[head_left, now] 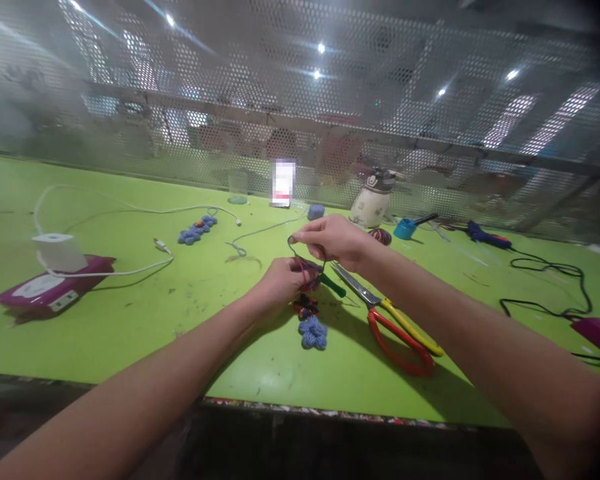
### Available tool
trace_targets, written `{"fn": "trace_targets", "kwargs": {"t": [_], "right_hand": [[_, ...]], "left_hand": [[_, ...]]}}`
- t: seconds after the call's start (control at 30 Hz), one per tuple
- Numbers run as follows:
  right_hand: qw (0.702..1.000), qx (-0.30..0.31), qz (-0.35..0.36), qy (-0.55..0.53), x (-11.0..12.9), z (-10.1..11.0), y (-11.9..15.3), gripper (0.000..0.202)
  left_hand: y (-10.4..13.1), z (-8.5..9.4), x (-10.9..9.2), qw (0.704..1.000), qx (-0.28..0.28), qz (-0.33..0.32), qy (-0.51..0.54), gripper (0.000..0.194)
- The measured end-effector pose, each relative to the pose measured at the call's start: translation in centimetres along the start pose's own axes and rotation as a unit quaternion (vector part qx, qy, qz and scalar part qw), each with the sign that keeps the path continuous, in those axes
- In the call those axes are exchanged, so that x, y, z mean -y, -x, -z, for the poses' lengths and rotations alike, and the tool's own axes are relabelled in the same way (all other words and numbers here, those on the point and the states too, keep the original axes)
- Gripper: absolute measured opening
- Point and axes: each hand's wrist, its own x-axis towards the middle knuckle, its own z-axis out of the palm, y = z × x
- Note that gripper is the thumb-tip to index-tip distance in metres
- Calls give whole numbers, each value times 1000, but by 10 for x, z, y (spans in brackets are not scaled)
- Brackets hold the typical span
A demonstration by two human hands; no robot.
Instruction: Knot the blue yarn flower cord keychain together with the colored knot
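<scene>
Two hands: both meet over the middle of the green worktop [130, 320], fingers closed on one small piece of knotted cord work
Left hand [280, 280]: curled shut around the dark red and black cord piece [307, 272], holding it just above the worktop
Right hand [333, 239]: fingers pinched narrow on a thin dark cord loop [294, 245] that rises from the same piece
Hanging part: a dark flower knot [305, 308] and a blue flower knot [313, 332] trail below the left hand, the blue one lying on the worktop
Green-handled tool [334, 285]: just beside the left hand, its tip hidden by the fingers
Scissors [395, 320]: red and yellow handles, lying on the worktop under the right forearm, blades pointing toward the hands
Blue flower chain [197, 229]: farther back to the left, well apart from the hands
White cable [130, 207]: runs across the left side to a white box [59, 250] on a magenta device [50, 290]
Back edge: a pale jar [371, 203], a blue cup [405, 229] and a perforated screen [300, 100]
</scene>
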Motion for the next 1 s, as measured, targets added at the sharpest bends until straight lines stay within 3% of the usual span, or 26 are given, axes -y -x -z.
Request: {"fn": "trace_targets", "kwargs": {"t": [0.1,0.17,0.33,0.43,0.53,0.6,0.7,0.77,0.8,0.93,1.0], "right_hand": [[994,88,44,53,16,-4,12,13],[989,109,63,79,25,-2,24,15],[983,27,97,155,19,27,43,19],[977,-33,88,190,5,51,53,22],[979,-52,73,181,-5,71,68,28],[981,-10,76,178,-8,79,79,29],[963,150,92,202,-10,83,88,27],[949,206,111,209,-12,81,86,28],[953,183,122,208,-14,78,81,30],[972,-59,123,193,-25,59,52,31],[969,-84,119,201,-34,48,38,25]], "left_hand": [[0,1,-1,999,24,-35,19,11],[1,2,-3,998,34,-39,46,11],[1,2,-8,995,6,26,93,7],[-1,3,-7,994,6,31,105,7],[-3,4,-6,993,9,25,117,9],[-3,4,-7,992,9,26,127,11],[-2,3,-11,991,1,36,128,12],[0,2,-13,991,-2,42,124,12],[0,2,-14,992,-1,44,122,11],[1,2,-14,991,3,46,122,9],[0,4,-13,991,6,40,124,9]]}}
